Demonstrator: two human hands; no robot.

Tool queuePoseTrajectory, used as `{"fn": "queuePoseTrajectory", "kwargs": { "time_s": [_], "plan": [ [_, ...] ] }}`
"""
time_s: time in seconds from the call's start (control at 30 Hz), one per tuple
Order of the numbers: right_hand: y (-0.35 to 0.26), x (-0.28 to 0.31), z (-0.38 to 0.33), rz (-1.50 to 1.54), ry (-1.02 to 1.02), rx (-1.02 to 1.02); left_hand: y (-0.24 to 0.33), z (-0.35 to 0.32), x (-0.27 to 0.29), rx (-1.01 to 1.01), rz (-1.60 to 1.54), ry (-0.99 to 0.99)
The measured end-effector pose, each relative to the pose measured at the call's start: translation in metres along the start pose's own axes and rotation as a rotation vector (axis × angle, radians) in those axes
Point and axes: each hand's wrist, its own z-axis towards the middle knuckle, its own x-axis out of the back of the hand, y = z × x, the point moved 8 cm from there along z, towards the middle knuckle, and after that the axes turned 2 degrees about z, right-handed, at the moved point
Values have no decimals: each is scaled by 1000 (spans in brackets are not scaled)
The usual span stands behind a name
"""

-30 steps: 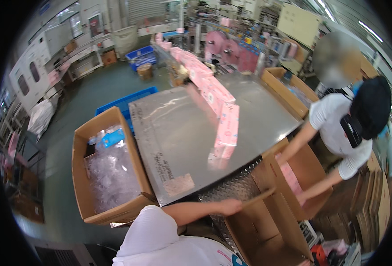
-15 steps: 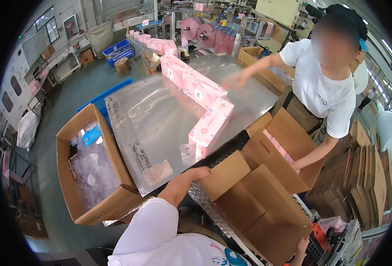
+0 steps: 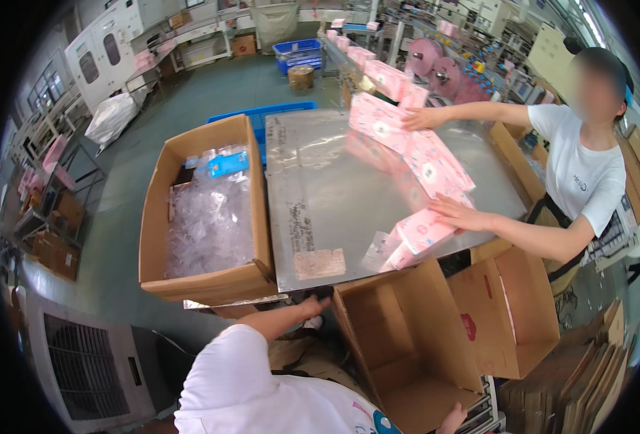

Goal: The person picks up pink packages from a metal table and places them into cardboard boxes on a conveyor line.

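An open, empty cardboard box (image 3: 407, 347) stands tilted in front of me. My left hand (image 3: 312, 307) is at its far left corner, fingers closed against the outer edge and partly in shadow. At the near right edge, my right hand (image 3: 451, 418) grips the rim, much of it cut off by the picture's lower border. Beyond the box, pink printed packs (image 3: 425, 228) lie on a metal table (image 3: 320, 217). A co-worker's one hand (image 3: 459, 213) rests on the nearest pack, the other hand (image 3: 425, 118) on a farther pack.
A second cardboard box (image 3: 493, 311) sits right of mine, on a roller conveyor (image 3: 488, 405). Left of the table is a carton of clear plastic wrap (image 3: 208, 224). Flattened cardboard (image 3: 573, 376) is stacked at lower right; a grey fan unit (image 3: 81, 362) stands at lower left.
My view has turned right-to-left, so the scene sits farther right. My box has come against the table edge, its left flap no longer spread. The co-worker's hand has left the second box for the packs.
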Motion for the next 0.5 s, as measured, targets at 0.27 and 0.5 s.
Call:
{"fn": "queuePoseTrajectory", "kwargs": {
  "time_s": [0.27,0.5],
  "plan": [
    [-54,-23,-43,-553,212,73,117,-192,168,-691,-533,-731],
    [-47,4,-20,-1119,284,190,44,-60,502,-443,361,1065]
  ]
}}
